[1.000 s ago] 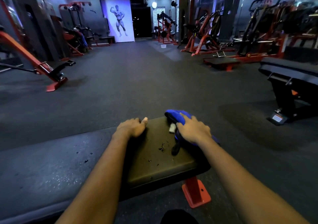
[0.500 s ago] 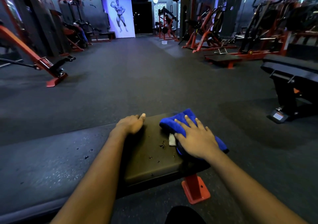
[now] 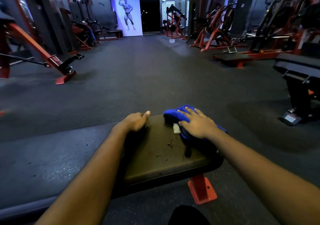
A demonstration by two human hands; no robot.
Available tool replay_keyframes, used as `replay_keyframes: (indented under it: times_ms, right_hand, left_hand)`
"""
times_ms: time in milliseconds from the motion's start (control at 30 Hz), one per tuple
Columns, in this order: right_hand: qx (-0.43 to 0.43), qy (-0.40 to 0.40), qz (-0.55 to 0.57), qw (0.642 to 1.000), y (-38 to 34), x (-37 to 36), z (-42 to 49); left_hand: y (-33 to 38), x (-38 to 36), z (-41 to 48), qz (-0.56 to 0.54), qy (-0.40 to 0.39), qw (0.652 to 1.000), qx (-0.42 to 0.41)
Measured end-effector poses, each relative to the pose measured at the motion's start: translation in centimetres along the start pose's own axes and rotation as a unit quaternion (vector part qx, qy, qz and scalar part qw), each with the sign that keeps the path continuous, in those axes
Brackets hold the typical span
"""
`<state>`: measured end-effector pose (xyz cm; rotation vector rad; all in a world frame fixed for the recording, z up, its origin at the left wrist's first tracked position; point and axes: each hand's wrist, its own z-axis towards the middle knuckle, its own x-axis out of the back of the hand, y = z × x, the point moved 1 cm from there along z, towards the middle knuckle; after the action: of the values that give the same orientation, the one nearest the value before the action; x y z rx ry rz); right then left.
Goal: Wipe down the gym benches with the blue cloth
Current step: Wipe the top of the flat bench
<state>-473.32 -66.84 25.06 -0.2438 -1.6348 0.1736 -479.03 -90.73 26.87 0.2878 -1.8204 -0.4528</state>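
blue cloth (image 3: 173, 115) bunched on bench pad (image 3: 155, 160) far right corner, centre frame, flat right hand (image 3: 195, 124) pressing it, left hand (image 3: 136, 121) curled over far edge; judged mid-wipe, next stroke should sweep nearer, across dark specks (image 3: 170, 144).

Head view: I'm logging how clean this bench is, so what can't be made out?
In the head view:
- Bench pad under the blue cloth and right hand: covered by them.
- Dark specks on the pad: too small to tell dirt from tears.
- Left hand: fingers hidden behind its knuckles.
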Motion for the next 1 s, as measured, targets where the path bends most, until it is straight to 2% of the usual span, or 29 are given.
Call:
replay_keyframes:
  times_ms: [67,100,200,300,367,500,567,667,733,900,1000]
  right_hand:
    - [-0.072,0.002,0.015,0.997,-1.4,0.5,2.1]
    - [-0.082,0.011,0.002,0.997,-2.6,0.5,2.8]
    - [0.019,0.023,-0.045,0.999,-5.2,-0.8,2.1]
    - [0.108,0.010,-0.052,0.993,-4.4,-1.2,0.7]
    - [0.089,0.002,-0.045,0.995,-3.8,-0.6,1.5]
    - [0.000,0.003,-0.048,0.999,-6.5,-0.2,3.8]
    - [0.026,0.002,-0.052,0.998,-7.7,-0.6,3.4]
    - [0.118,0.001,-0.055,0.991,-7.0,-1.7,1.4]
    - [0.137,0.003,-0.047,0.989,-6.0,-1.7,0.8]
    - [0.041,-0.014,-0.035,0.998,-7.8,-0.8,2.9]
    - [0.053,-0.015,-0.035,0.998,-8.1,-1.1,1.4]
  left_hand:
    - [-0.7,0.2,-0.4,-0.007,0.024,1.000,-0.010]
    - [-1.1,0.5,-0.7,-0.008,0.036,0.999,-0.011]
    - [-2.3,1.2,-1.6,0.001,0.049,0.999,0.000]
    - [-2.7,1.5,-2.7,0.017,0.079,0.997,-0.017]
    - [-3.1,1.4,-3.7,0.017,0.126,0.991,-0.028]
    - [-4.0,0.5,-6.7,-0.026,0.205,0.978,-0.031]
    - [-4.2,-0.2,-8.2,-0.045,0.233,0.971,-0.018]
    - [-4.8,-1.0,-9.7,-0.069,0.289,0.955,0.006]
    - [-5.2,-1.7,-10.5,-0.084,0.325,0.942,0.010]
    - [-6.3,-4.2,-13.1,-0.091,0.406,0.909,0.023]
    - [-6.7,-5.1,-14.4,-0.101,0.454,0.884,0.043]
